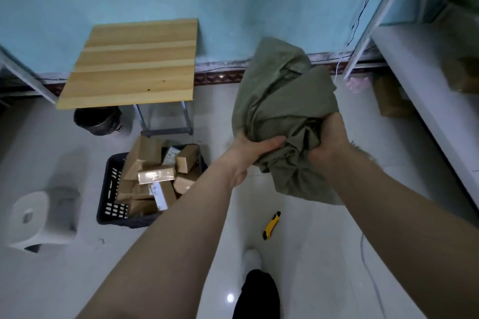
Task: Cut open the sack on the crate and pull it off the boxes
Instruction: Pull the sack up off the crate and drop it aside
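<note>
Sack: the green sack [280,101] is bunched up in the air at right of centre, clear of the crate and already off the boxes.
Crate: the black crate [108,199] sits on the floor at lower left of centre, well apart from the sack.
Boxes: brown cardboard boxes [155,175] lie heaped in the crate, uncovered, several tilted above the rim.
Left hand: the left hand [248,155] is clenched on the sack's lower left folds.
Right hand: the right hand [329,137] is clenched on the gathered cloth at the sack's right side.
Risk: the loose lower end of the sack hangs free and could drag or snag if swung low. The piled boxes look unsteady, so a knock to the crate might tip one out.
Surface: a wooden surface [134,65] stands against the wall at upper left, nothing on it.
Stool: a white stool [39,215] is at far left.
Bucket: a dark bucket [94,120] sits under the surface's edge.
Knife: a yellow utility knife [271,225] lies on the floor below the sack, near the person's foot. I cannot tell whether its blade is out, and stepping on it seems the main hazard.
</note>
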